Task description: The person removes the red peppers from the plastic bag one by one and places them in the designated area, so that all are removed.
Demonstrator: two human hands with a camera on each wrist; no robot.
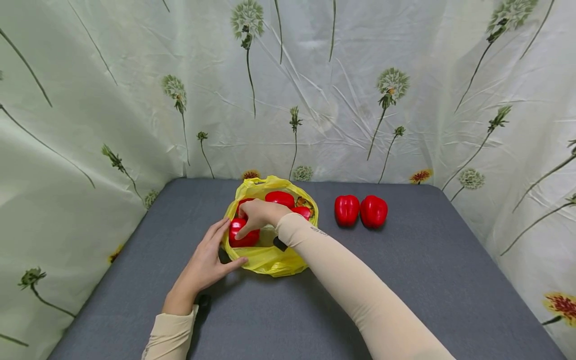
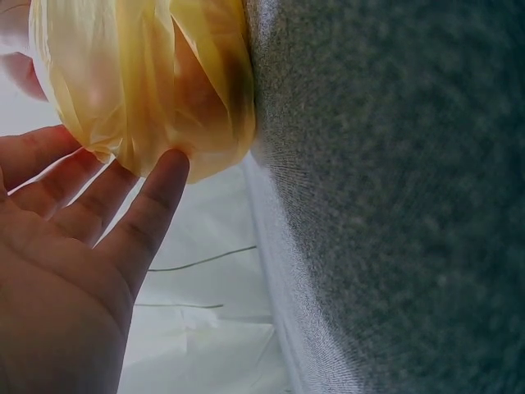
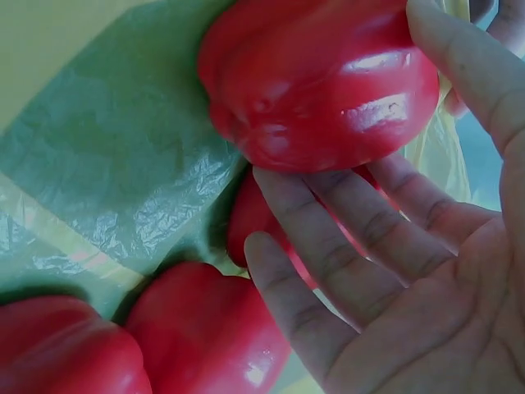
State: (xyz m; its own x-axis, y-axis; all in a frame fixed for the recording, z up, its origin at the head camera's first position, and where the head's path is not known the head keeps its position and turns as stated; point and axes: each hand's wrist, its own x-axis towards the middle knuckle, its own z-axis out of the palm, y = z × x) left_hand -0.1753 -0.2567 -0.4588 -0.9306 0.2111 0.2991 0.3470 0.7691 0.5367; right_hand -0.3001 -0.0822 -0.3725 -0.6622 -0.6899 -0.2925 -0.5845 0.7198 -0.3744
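Observation:
A yellow plastic bag (image 1: pixel 274 265) stands with its mouth spread wide, holding several red bell peppers (image 1: pixel 280 198). My right hand (image 1: pixel 262 214) reaches into the bag's left side. It holds a red bell pepper (image 3: pixel 320 90) between the thumb and fingers, with the thumb on one side and the fingertips (image 3: pixel 283 193) against the other. Against the bag's outer left side rests my left hand (image 1: pixel 204 265), its fingers nearly straight and its thumb at the front. In the left wrist view, those fingers touch the bag's thin wall (image 2: pixel 148 82).
Two more red bell peppers (image 1: pixel 347 210) lie side by side on the grey table (image 1: pixel 405 280), right of the bag. A brownish leafy patch (image 1: pixel 306 202) shows at the bag's right inner side. A dandelion-print curtain (image 1: pixel 324 100) hangs behind the table.

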